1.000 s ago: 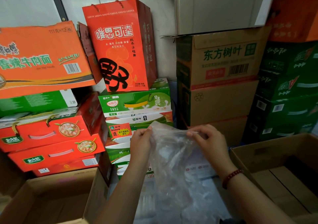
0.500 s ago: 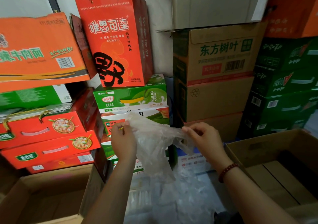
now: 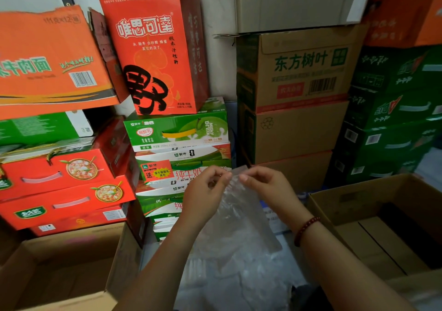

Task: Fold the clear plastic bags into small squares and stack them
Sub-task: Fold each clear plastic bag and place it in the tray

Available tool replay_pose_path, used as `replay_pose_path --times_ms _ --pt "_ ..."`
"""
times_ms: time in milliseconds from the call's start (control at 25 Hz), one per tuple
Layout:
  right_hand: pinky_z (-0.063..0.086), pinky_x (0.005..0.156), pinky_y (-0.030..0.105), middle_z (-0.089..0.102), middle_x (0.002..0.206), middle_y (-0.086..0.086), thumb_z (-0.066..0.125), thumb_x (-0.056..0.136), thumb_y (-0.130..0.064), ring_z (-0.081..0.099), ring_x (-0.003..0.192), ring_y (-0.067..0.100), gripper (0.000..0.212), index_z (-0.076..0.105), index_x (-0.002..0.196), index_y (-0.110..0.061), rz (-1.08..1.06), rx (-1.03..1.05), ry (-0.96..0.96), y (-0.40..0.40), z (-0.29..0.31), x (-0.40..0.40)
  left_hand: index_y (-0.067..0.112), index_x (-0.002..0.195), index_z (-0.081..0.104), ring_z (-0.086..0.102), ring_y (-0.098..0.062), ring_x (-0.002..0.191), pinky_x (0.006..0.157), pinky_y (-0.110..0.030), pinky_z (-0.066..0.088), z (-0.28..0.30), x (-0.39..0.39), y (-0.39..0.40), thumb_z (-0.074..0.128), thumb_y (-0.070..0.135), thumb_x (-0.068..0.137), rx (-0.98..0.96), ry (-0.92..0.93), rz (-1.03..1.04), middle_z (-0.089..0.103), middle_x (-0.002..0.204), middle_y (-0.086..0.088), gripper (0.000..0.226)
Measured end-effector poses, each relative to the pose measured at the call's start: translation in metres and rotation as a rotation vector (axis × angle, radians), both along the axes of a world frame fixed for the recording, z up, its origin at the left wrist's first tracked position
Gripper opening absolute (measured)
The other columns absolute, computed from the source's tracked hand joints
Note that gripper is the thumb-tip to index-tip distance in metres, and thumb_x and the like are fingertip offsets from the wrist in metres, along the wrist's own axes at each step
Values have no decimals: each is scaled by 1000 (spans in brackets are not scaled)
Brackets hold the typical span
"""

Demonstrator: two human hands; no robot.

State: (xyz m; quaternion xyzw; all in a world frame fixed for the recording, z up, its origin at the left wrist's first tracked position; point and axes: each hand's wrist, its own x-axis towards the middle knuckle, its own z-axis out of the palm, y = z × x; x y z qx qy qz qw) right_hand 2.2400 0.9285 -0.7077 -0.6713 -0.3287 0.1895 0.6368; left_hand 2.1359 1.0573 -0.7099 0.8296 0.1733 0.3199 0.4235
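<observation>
A clear plastic bag (image 3: 241, 217) hangs in the air in front of me, narrowed lengthwise. My left hand (image 3: 205, 191) pinches its top edge on the left. My right hand (image 3: 267, 186), with a red bead bracelet on the wrist, pinches the same edge close beside it. The two hands nearly touch at the top of the bag. Below, a heap of more clear plastic bags (image 3: 239, 282) lies on a low surface, partly hidden by my forearms.
An open cardboard box (image 3: 358, 198) stands at the right, another open cardboard box (image 3: 71, 246) at the lower left. Stacked drink cartons (image 3: 177, 131), red gift boxes (image 3: 59, 174) and brown cartons (image 3: 296, 71) fill the wall behind.
My hands have come together at the top of the bag, so it now hangs narrower. The view tilted slightly.
</observation>
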Motion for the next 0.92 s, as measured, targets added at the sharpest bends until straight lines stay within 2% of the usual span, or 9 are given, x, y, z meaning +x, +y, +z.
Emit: replay_pose_path --times_ms 80,160,280,440,560,680,800,920 --pt "54 69 24 69 80 0 64 89 -17 65 75 10 8 70 85 -15 -109 -10 25 -1 1 3 32 79 63 61 -5 84 71 -23 44 4 -2 2 66 26 87 -37 57 -32 66 84 13 11" --pt "54 71 30 70 81 1 64 89 -17 64 77 14 8 70 84 -15 -218 -15 62 -3 -1 9 29 85 67 60 -5 88 73 -22 43 7 -5 10 72 24 82 -111 103 -48 67 92 12 8" --pt "52 71 33 68 82 3 62 90 -19 62 78 18 10 68 85 -14 -292 -29 85 -7 -1 15 24 94 71 63 -10 91 75 -22 47 10 -13 27 75 20 79 -338 151 -25 69 100 3 16" --pt "47 65 27 64 81 2 58 93 -19 58 75 15 12 65 84 -14 -335 -33 108 -9 -1 15 16 81 74 58 -22 83 77 -32 48 9 -18 44 69 15 83 -685 68 31 69 87 -5 6" --pt "47 66 28 63 80 2 58 93 -21 58 76 16 13 63 82 -15 -313 -42 133 -7 -1 13 10 91 67 62 -13 77 70 -25 52 8 -15 44 58 8 90 -883 -84 37 67 84 -2 9" --pt "47 65 27 63 81 1 59 92 -24 59 77 15 13 63 83 -15 -248 -27 141 -6 2 9 11 108 64 65 -8 76 66 -22 53 7 -13 40 56 2 91 -853 -184 46 69 91 0 20" --pt "49 64 28 64 79 4 59 92 -25 58 74 16 15 66 83 -15 -255 -16 130 -4 3 7 15 113 65 64 -6 75 70 -21 50 4 -12 38 59 3 90 -783 -257 135 69 87 3 26" --pt "47 62 29 59 70 1 57 94 -24 54 68 16 21 65 77 -14 -290 -12 125 -2 0 6 17 115 65 61 0 66 67 -16 48 4 -13 35 63 4 88 -715 -327 261 68 82 6 30"
